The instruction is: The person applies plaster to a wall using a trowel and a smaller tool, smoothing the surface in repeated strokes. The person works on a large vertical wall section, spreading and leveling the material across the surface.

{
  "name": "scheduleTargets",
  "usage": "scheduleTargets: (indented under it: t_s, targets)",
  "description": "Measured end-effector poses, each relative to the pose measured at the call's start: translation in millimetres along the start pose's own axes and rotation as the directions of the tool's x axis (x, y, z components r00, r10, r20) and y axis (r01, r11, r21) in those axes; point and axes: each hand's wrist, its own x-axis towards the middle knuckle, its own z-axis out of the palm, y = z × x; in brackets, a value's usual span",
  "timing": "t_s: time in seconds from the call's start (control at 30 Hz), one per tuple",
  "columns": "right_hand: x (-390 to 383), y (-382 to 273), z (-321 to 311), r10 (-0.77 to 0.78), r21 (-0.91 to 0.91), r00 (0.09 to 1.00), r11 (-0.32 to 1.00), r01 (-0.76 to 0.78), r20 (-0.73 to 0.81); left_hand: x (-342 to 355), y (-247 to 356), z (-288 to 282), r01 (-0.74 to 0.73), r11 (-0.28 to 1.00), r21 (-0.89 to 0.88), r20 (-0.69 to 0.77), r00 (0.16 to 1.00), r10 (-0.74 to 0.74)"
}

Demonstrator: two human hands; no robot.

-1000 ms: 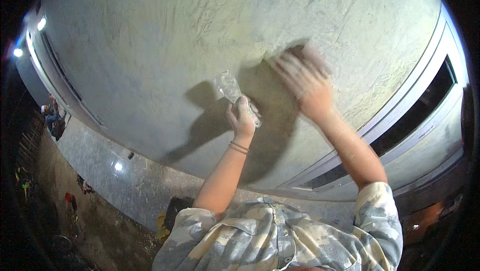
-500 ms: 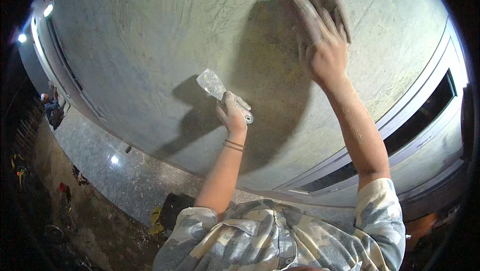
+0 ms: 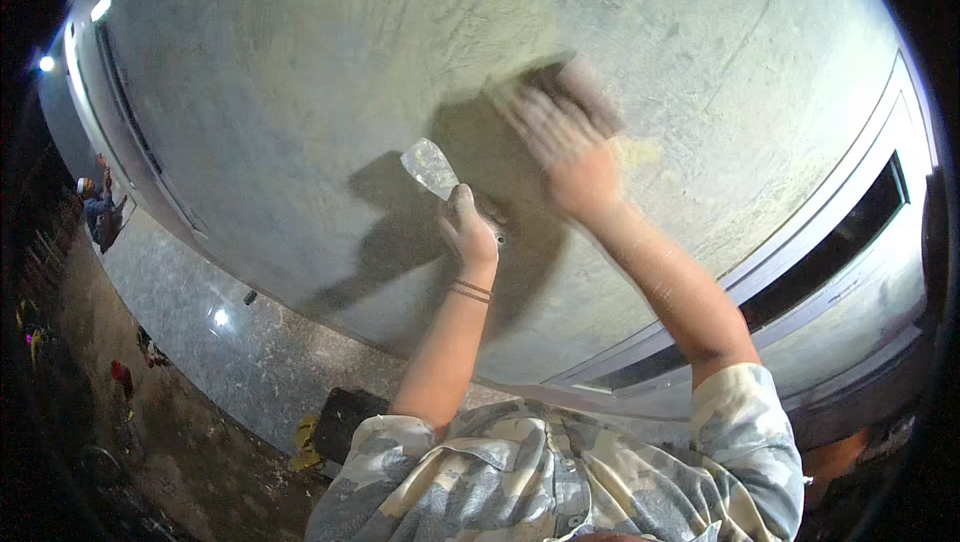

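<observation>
Head view. The left hand has its grip clenched around the handle of a putty knife, blade pointing up and to the left. The blade's shadow stands apart from it, so the tool appears clear of the wall.

The right hand is blurred. Its grip is grasping a flat brownish pad, fingers laid along it; how firmly cannot be told. The pad appears to lie against the wall, well above the wall's lower edge and left of the white window frame.

Risks, as judged: uneven pressure of the fingers could leave hollows or scratches in the plaster. Dusty fingers could let the pad slip, scraping knuckles on the rough face. The putty knife, held near the wall, could nick it if the left wrist dropped forward. The heavy shadow around both hands could hide ridges. Dust shed from overhead reach could fall toward the eyes.
</observation>
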Motion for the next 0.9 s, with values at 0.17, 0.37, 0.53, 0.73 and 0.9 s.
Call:
scheduleTargets:
  t_s: [0.17,0.37,0.53,0.73,0.9]
  targets:
    - [18.6,-0.1,-12.3,-0.219,0.104,0.968,0.973,0.207,0.126,-0.4,8.8,-1.7,-0.108,0.994,0.01,0.135,0.985,0.106]
    - [53.2,19.0,-23.9,0.102,-0.202,0.994,0.973,-0.109,-0.043,-9.5,12.7,8.5,-0.141,0.987,0.075,-0.052,0.988,0.145]
    - [39.0,-9.6,-12.8,-0.234,0.094,0.965,0.97,0.223,0.121,-7.4,12.1,3.8,-0.174,0.982,0.079,0.032,0.985,0.172]
    - [78.4,27.5,-33.6,0.169,-0.111,0.976,0.977,-0.184,-0.134,-5.3,13.4,-3.7,0.003,0.993,0.119,0.081,0.997,-0.012]
    - [19.6,-3.0,-21.3,-0.254,0.168,0.916,0.963,0.21,0.309,-5.7,22.1,2.4,-0.152,0.988,-0.007,0.073,0.986,0.152]
